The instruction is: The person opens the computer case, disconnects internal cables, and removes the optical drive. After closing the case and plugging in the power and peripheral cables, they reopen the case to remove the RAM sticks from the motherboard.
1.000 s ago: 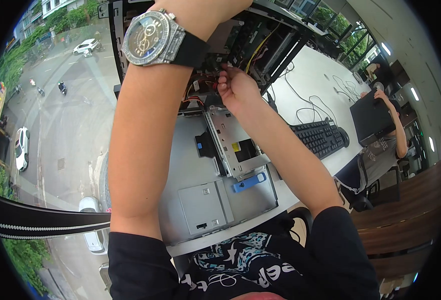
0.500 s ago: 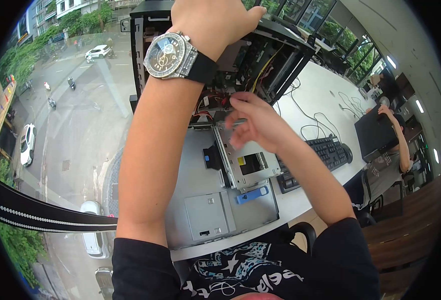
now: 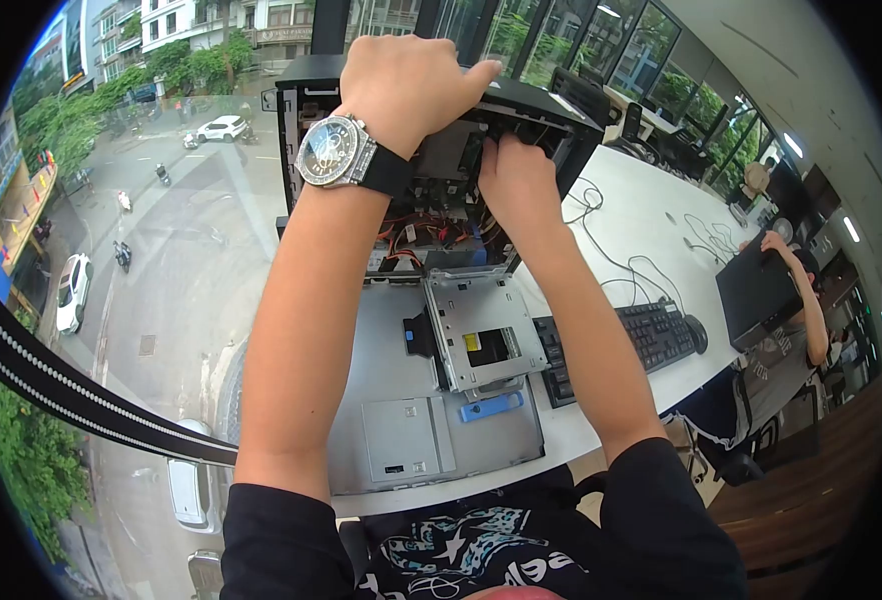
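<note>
An opened black computer case [image 3: 309, 72] stands in front of me, its inside facing me with red and orange cables [image 3: 401, 255] low down. My left hand [image 3: 411, 85], with a watch [image 3: 333, 152] on its wrist, grips the top edge of the case, thumb stretched to the right. Inside the case, at the upper right, my right hand [image 3: 521, 175] has its fingers curled; whatever they hold is hidden. A hinged metal drive cage [image 3: 451, 310] is swung out below, over a flat metal panel [image 3: 386, 350]. A blue latch [image 3: 491, 407] lies by the cage.
A black keyboard [image 3: 651, 330] and loose cables [image 3: 641, 270] lie on the white table [image 3: 626, 205] to the right. Beyond it, a person [image 3: 811, 310] handles a black case [image 3: 758, 290]. A window overlooking a street [image 3: 161, 260] is on the left.
My right hand has moved up from above the drive cage into the upper right of the case, and its fingers have closed. My left hand stays on the case top. The view has shifted slightly.
</note>
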### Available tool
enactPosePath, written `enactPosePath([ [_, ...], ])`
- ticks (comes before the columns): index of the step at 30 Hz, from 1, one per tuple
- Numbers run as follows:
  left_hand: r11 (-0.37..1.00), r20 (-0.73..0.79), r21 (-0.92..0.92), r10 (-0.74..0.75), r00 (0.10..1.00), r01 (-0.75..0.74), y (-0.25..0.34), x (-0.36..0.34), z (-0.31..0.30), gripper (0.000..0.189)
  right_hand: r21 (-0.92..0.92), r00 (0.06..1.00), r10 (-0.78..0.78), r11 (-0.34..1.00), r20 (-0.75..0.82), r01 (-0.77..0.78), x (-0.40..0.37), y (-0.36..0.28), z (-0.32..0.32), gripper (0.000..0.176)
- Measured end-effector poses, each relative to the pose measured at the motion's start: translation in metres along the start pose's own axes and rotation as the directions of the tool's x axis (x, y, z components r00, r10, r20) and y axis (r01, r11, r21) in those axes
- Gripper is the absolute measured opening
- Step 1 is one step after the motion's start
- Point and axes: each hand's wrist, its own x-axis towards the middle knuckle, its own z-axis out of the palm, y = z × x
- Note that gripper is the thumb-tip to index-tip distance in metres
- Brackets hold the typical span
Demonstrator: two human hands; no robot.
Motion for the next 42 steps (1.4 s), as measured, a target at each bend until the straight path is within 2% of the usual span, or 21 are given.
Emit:
enactPosePath([
  [5, 1.000, 0.011, 0.003, 0.011, 1.000, -0.011, 0.001, 0.000, -0.001, 0.063, 0.070, 0.995, -0.053, 0.996, -0.080, 0.059, -0.016, 0.004, -0.006, 0.026],
  [8, 1.000, 0.084, 0.025, -0.010, 0.996, 0.008, 0.002, 0.002, -0.005, 0.062, 0.183, 0.980, -0.176, 0.964, -0.097, 0.192, -0.044, 0.007, -0.021, 0.023],
  [10, 0.999, 0.044, 0.048, 0.001, 0.999, -0.003, -0.001, 0.004, 0.000, 0.062, 0.364, 0.932, -0.341, 0.858, -0.122, 0.361, -0.060, 0.011, -0.041, 0.019],
  [13, 0.997, 0.040, 0.072, -0.001, 0.999, -0.002, 0.000, 0.003, -0.001, 0.060, 0.408, 0.909, -0.416, 0.833, 0.016, 0.374, -0.072, 0.031, -0.056, 0.017],
  [14, 0.997, 0.089, 0.079, -0.025, 0.996, 0.018, 0.003, 0.004, -0.005, 0.059, 0.260, 0.833, -0.553, 0.806, 0.013, 0.532, -0.073, 0.036, -0.056, 0.016],
  [15, 0.995, 0.136, 0.088, -0.047, 0.990, 0.035, 0.005, 0.004, -0.008, 0.058, 0.273, 0.826, -0.563, 0.796, 0.007, 0.540, -0.073, 0.039, -0.050, 0.016],
  [17, 0.989, 0.140, 0.137, -0.075, 0.987, 0.056, 0.009, 0.002, -0.013, 0.056, 0.125, 0.520, -0.821, 0.556, 0.236, 0.822, -0.075, 0.045, -0.034, 0.016],
  [18, 0.995, 0.157, 0.085, -0.069, 0.985, 0.056, 0.011, 0.002, -0.019, 0.059, 0.048, 0.415, -0.844, 0.457, 0.341, 0.888, -0.078, 0.046, -0.029, 0.019],
  [23, 1.000, 0.222, 0.002, -0.030, 0.974, 0.031, 0.020, -0.005, -0.040, 0.062, 0.162, 0.298, -0.832, 0.413, 0.468, 0.896, -0.086, 0.044, -0.026, 0.024],
  [24, 0.993, 0.237, 0.084, -0.095, 0.967, 0.077, 0.019, 0.003, -0.029, 0.061, 0.201, 0.291, -0.833, 0.422, 0.471, 0.884, -0.084, 0.044, -0.027, 0.026],
  [28, 0.994, 0.231, 0.096, -0.076, 0.970, 0.055, 0.017, 0.004, -0.026, 0.061, 0.258, 0.332, -0.839, 0.467, 0.431, 0.846, -0.082, 0.048, -0.042, 0.030],
  [31, 0.992, 0.245, 0.101, -0.104, 0.964, 0.081, 0.019, 0.005, -0.028, 0.060, 0.275, 0.486, -0.843, 0.535, 0.230, 0.799, -0.080, 0.046, -0.064, 0.023],
  [32, 0.992, 0.223, 0.094, -0.101, 0.970, 0.082, 0.018, 0.004, -0.026, 0.061, 0.330, 0.555, -0.825, 0.556, 0.106, 0.763, -0.076, 0.042, -0.082, 0.022],
  [33, 0.993, 0.202, 0.088, -0.094, 0.975, 0.077, 0.016, 0.004, -0.024, 0.061, 0.525, 0.627, -0.775, 0.568, 0.081, 0.634, -0.074, 0.034, -0.109, 0.015],
  [34, 0.993, 0.205, 0.096, -0.087, 0.975, 0.069, 0.009, 0.003, -0.015, 0.061, 0.695, 0.703, -0.708, 0.541, 0.072, 0.474, -0.074, 0.025, -0.137, 0.009],
  [36, 0.950, 0.022, 0.217, 0.225, 0.974, -0.224, -0.012, 0.003, 0.006, 0.056, 0.851, 0.686, -0.721, 0.299, -0.094, 0.431, -0.086, 0.015, -0.171, 0.011],
  [37, 0.943, 0.022, 0.225, 0.248, 0.969, -0.246, -0.009, 0.005, 0.004, 0.056, 0.794, 0.541, -0.816, 0.186, -0.203, 0.578, -0.085, 0.012, -0.189, 0.012],
  [38, 0.979, 0.063, 0.185, 0.074, 0.995, -0.084, -0.001, 0.003, -0.001, 0.055, 0.855, 0.521, -0.818, 0.073, -0.243, 0.513, -0.091, 0.010, -0.198, 0.019],
  [39, 0.985, 0.109, 0.153, -0.100, 0.989, 0.083, 0.006, 0.002, -0.004, 0.055, 0.877, 0.580, -0.793, 0.133, -0.186, 0.462, -0.100, 0.009, -0.210, 0.018],
  [41, 0.986, 0.154, 0.127, -0.126, 0.980, 0.107, 0.009, 0.005, -0.008, 0.056, 0.950, 0.692, -0.704, 0.079, -0.161, 0.302, -0.133, 0.025, -0.204, 0.064],
  [42, 0.986, 0.139, 0.118, -0.134, 0.981, 0.118, 0.007, 0.005, -0.005, 0.056, 0.972, 0.734, -0.664, 0.047, -0.143, 0.232, -0.139, 0.034, -0.201, 0.060],
])
